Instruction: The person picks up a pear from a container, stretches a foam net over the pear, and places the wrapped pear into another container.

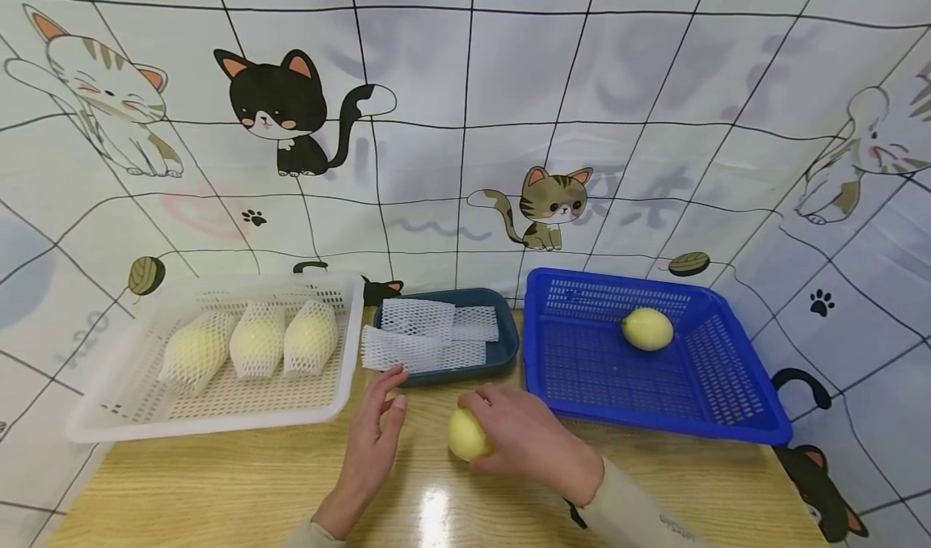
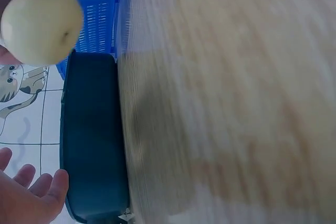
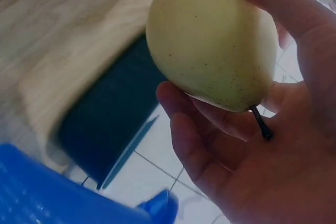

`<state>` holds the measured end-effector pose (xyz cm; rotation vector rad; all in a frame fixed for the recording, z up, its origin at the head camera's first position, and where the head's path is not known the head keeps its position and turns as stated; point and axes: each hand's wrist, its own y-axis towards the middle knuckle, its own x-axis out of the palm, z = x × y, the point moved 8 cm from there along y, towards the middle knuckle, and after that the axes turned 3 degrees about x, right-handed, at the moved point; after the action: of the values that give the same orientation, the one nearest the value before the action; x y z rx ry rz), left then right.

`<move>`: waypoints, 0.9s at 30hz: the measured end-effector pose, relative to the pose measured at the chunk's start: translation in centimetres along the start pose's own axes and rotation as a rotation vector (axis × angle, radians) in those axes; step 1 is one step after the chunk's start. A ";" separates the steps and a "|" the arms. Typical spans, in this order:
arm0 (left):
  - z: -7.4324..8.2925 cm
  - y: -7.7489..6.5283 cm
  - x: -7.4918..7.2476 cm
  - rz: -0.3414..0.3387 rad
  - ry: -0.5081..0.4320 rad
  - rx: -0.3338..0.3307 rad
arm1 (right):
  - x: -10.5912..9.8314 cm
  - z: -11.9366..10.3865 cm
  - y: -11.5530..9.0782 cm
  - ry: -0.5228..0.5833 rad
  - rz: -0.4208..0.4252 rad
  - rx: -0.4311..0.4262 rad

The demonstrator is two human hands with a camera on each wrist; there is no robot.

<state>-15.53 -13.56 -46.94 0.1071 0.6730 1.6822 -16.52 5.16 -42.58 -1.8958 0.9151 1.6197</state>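
Observation:
A pale yellow pear [image 3: 210, 40] with a dark stem is gripped in my right hand [image 1: 531, 435], above the table in front of the teal tray. In the right wrist view the fingers and thumb curl round the fruit. My left hand [image 1: 372, 435] is held with its fingers loosely spread, touching nothing that I can make out, near the tray's front left corner. White foam net sleeves [image 1: 429, 338] lie in the teal tray [image 1: 505, 354], one overhanging its left side. Another bare pear [image 1: 647, 329] lies in the blue basket [image 1: 582, 406].
On the left, a white basket [image 1: 218, 427] holds 3 pears in foam nets [image 1: 258, 339]. All the containers stand along the back of the wooden table [image 1: 218, 483], against a cat-patterned cloth [image 1: 465, 152]. The blue basket's raised rim is close to my right forearm.

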 end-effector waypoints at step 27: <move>-0.5 -0.3 -0.3 0.001 -0.018 -0.021 | 2.5 -2.6 2.4 -0.189 -0.031 -0.085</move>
<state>-15.45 -14.01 -47.40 0.1070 0.6418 1.6872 -16.45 1.24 -44.37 -1.7662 0.7459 1.8086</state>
